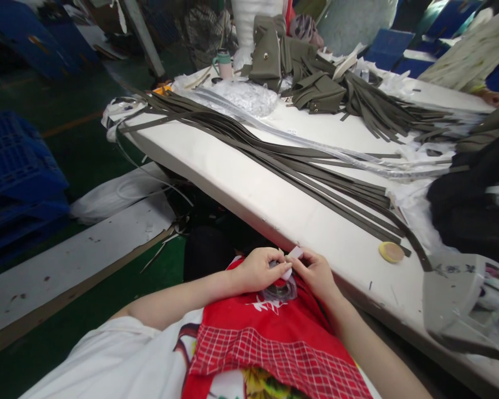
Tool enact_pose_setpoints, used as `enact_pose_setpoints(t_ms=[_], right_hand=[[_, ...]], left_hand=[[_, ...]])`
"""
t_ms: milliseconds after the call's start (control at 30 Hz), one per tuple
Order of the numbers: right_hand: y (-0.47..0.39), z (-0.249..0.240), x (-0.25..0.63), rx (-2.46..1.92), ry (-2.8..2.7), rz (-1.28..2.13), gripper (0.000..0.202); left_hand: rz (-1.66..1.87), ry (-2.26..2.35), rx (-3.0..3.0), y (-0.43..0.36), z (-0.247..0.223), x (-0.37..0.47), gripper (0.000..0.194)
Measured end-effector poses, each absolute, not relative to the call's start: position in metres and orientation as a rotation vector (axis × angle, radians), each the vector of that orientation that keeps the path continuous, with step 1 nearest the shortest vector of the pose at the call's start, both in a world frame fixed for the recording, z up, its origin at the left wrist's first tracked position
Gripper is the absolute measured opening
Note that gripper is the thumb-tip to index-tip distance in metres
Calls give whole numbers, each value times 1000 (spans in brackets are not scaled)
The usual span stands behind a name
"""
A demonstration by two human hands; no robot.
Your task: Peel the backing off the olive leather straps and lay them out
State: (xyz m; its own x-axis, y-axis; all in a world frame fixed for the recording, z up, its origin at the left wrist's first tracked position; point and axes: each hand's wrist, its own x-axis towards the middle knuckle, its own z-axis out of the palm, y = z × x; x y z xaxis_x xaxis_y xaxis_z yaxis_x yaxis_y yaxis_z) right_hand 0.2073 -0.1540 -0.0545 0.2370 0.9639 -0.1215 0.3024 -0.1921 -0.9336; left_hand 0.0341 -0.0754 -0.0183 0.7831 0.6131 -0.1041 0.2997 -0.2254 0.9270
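Note:
My left hand (260, 270) and my right hand (316, 272) meet in front of my red apron (249, 316), close to the table's near edge. The fingers of both are pinched on a small pale pinkish strip (295, 254), whose upper end sticks out past my right fingertips. A clear roll (280, 291), perhaps of tape or plastic strip, rests just under the hands against the apron; my left fingers partly hide it. On the white table (208, 158) beyond lies a long bundle of dark olive straps (249, 138).
A round yellowish disc (391, 252) and a grey plastic container (449, 299) are at the right. Olive bags (268, 55), clear plastic wrap (249, 98) and a green-and-pink bottle (223, 64) stand farther back. Blue pallets (20, 160) and a white board (83, 249) lie left.

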Motion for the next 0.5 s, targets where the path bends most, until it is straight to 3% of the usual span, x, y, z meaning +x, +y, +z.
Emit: enact_pose_setpoints(t_ms=[100, 200, 500], right_hand=[[-151, -61, 212, -1698, -1070, 1281, 57], [-151, -62, 209, -1556, -1021, 1480, 49], [-155, -37, 207, -1425, -1273, 1308, 30]], left_hand=[[348, 677, 1824, -79, -20, 32, 22], [336, 654, 1832, -81, -19, 31, 26], [279, 852, 1727, -77, -25, 30, 24]])
